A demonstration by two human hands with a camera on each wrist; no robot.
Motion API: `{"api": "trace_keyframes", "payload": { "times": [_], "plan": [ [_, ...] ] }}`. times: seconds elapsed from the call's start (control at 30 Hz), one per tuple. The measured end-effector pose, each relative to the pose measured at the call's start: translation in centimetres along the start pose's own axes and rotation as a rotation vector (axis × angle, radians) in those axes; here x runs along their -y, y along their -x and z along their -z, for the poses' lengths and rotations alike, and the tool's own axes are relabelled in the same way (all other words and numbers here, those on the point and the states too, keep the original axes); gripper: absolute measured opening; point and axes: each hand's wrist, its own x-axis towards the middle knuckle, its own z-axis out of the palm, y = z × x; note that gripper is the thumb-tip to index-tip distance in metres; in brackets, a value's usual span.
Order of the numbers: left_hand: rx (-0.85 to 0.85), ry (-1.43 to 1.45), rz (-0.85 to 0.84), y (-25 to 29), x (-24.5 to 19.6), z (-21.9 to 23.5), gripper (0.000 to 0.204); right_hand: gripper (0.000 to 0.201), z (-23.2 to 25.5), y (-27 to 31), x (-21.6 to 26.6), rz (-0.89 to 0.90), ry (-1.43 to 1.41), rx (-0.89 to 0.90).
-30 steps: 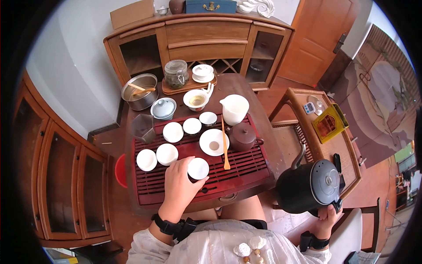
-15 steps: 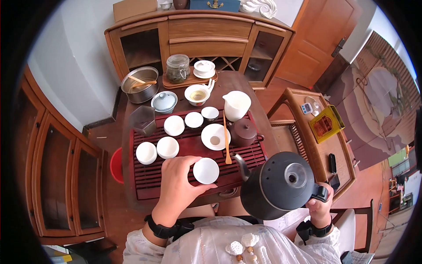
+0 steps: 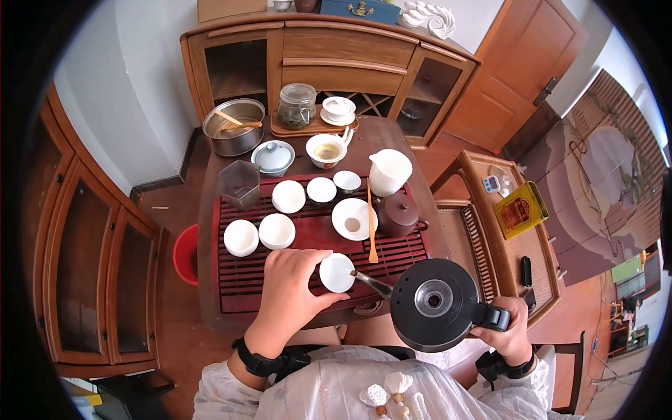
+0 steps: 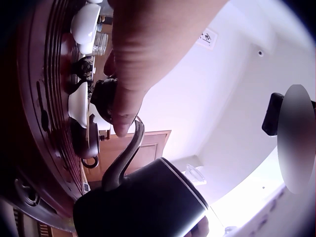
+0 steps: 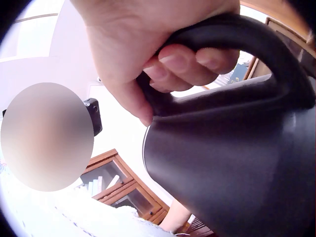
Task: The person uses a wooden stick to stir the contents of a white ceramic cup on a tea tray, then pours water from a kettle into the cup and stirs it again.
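Observation:
Over the front of the dark red slatted tea tray, my left hand grips a small teacup between thumb and fingers. The cup is white inside; its dark outside shows in the left wrist view. My right hand grips the handle of a black kettle, fingers curled round it. The kettle's curved metal spout points left, its tip right at the cup's rim. On the tray sit several white cups, a strainer bowl and a brown teapot.
A wooden scoop lies beside the strainer bowl. Behind stand a white pitcher, a lidded pale blue bowl, a glass jar and a metal pot. At right, a side table carries a yellow tin.
The kettle has moved left from beside the table and its spout has come to the cup. My left hand has moved the cup slightly right.

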Motion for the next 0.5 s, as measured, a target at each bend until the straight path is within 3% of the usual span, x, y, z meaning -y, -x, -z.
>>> {"api": "trace_keyframes", "payload": {
  "times": [0.3, 0.4, 0.5],
  "plan": [
    [0.034, 0.022, 0.055, 0.0, 0.1, -0.3, 0.067, 0.032, 0.3, -0.1, 0.2, -0.028, -0.008, -0.003],
    [0.008, 0.054, 0.086, 0.1, 0.3, -0.8, 0.065, 0.034, 0.0, 0.4, -2.0, 0.022, -0.08, -0.094],
    [0.018, 0.073, 0.115, 0.2, 0.9, -1.5, 0.062, 0.04, -0.7, 1.0, -4.3, 0.022, -0.336, -0.259]
  ]
}}
